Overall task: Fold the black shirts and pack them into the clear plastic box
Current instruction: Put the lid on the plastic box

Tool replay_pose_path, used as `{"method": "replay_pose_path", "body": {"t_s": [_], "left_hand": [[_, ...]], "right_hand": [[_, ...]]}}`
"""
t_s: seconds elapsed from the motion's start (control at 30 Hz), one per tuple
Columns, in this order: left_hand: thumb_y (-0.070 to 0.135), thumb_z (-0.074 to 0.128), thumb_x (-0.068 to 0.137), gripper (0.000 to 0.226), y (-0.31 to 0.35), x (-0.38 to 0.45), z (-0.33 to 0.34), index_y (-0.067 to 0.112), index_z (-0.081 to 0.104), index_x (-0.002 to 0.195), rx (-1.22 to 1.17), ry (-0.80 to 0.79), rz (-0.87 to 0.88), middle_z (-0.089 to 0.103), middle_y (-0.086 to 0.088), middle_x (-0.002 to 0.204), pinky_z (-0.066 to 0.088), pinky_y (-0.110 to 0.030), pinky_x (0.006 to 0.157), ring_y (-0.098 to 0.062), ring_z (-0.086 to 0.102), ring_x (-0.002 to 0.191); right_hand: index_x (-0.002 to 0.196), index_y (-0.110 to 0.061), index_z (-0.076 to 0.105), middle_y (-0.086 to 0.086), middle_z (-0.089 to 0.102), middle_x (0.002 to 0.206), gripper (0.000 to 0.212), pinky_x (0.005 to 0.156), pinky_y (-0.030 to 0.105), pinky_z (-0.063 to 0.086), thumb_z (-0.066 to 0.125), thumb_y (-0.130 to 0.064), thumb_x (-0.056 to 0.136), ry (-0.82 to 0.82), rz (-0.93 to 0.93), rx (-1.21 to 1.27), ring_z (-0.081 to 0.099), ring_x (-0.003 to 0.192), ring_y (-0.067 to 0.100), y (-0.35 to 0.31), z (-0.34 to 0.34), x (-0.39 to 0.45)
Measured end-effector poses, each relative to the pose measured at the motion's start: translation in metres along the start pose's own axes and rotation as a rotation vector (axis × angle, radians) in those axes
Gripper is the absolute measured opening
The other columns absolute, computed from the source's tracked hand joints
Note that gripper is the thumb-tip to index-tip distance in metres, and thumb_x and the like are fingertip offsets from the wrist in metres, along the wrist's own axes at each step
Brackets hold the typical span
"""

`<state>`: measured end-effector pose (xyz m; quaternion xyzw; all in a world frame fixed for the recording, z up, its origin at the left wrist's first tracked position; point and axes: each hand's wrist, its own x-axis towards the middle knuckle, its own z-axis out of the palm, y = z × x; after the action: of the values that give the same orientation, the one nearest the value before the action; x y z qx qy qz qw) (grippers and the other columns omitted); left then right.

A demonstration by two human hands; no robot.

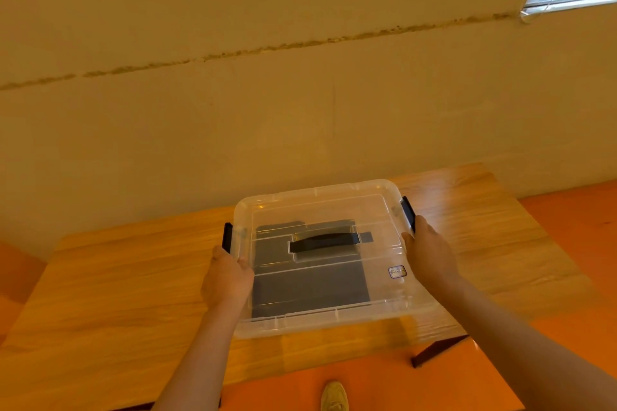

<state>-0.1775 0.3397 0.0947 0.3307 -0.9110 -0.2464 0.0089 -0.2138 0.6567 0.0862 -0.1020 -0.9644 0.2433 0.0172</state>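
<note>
Two hands hold the clear box (334, 317) by its sides. The left hand (227, 277) and right hand (430, 253) curl around its black clips. Black shirts (310, 290) lie inside.

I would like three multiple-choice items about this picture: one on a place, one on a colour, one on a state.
1. Where does the clear plastic box stand?
A. on the orange floor
B. on the wooden table
C. on a chair

2. What colour is the carry handle on the lid?
A. black
B. white
C. red

3. What is the state of the lid?
A. lying beside the box
B. leaning on the wall
C. set on the box

Key: 1 B, the tabletop shows all around the box. 2 A, the handle is a dark bar across the clear lid, like the side latches. 3 C, the lid covers the box, the black shirts show through it, and the left hand and right hand hold its two ends by the latches.
</note>
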Motion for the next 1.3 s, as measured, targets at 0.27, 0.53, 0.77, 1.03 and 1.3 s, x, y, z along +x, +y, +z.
{"method": "replay_pose_path", "body": {"t_s": [0.27, 0.53, 0.77, 1.03, 1.3], "left_hand": [[0.028, 0.058, 0.094, 0.041, 0.008, -0.004, -0.005, 0.009, 0.046, 0.128, 0.0, 0.021, -0.015, 0.061, -0.016, 0.12, 0.055, -0.038, 0.073, -0.033, 0.063, 0.104], [0.024, 0.063, 0.091, 0.042, 0.012, -0.009, -0.004, 0.009, 0.049, 0.128, 0.059, 0.051, 0.015, 0.059, -0.015, 0.125, 0.055, -0.038, 0.08, -0.034, 0.061, 0.111], [0.017, 0.062, 0.091, 0.065, 0.005, -0.015, 0.006, 0.011, 0.029, 0.147, 0.196, 0.12, 0.197, 0.035, -0.012, 0.151, 0.04, -0.039, 0.108, -0.03, 0.037, 0.137], [0.059, 0.013, 0.098, 0.063, 0.016, -0.037, 0.033, 0.033, -0.008, 0.152, 0.301, -0.171, 0.635, -0.018, 0.007, 0.159, -0.014, -0.035, 0.118, -0.01, -0.024, 0.143], [0.06, 0.009, 0.097, 0.065, 0.022, -0.018, 0.033, 0.031, -0.008, 0.152, 0.353, -0.15, 0.557, -0.018, 0.005, 0.16, -0.012, -0.037, 0.119, -0.012, -0.023, 0.144]], "right_hand": [[0.114, -0.006, 0.042, 0.009, 0.059, 0.1, 0.021, 0.053, 0.042, 0.05, 0.043, -0.022, 0.1, 0.125, -0.096, -0.072, 0.057, 0.066, 0.025, 0.004, 0.012, -0.005], [0.116, -0.006, 0.042, 0.009, 0.058, 0.102, 0.022, 0.055, 0.044, 0.052, 0.042, -0.021, 0.1, 0.135, -0.105, -0.075, 0.057, 0.066, 0.026, 0.007, 0.014, -0.005], [0.135, -0.003, 0.045, 0.018, 0.043, 0.145, 0.039, 0.106, 0.05, 0.041, 0.049, -0.016, 0.098, 0.163, -0.333, -0.138, 0.044, 0.132, 0.035, 0.008, 0.014, -0.007], [0.15, -0.033, 0.009, -0.01, 0.0, 0.159, 0.078, 0.118, 0.04, -0.008, -0.016, -0.07, 0.086, -0.187, -0.619, -0.291, -0.007, 0.147, 0.011, -0.012, 0.025, -0.016], [0.15, -0.034, -0.001, -0.008, -0.009, 0.16, 0.092, 0.118, 0.041, -0.013, -0.031, -0.073, 0.072, -0.267, -0.624, -0.347, -0.017, 0.145, 0.012, -0.033, 0.029, 0.012]]}}
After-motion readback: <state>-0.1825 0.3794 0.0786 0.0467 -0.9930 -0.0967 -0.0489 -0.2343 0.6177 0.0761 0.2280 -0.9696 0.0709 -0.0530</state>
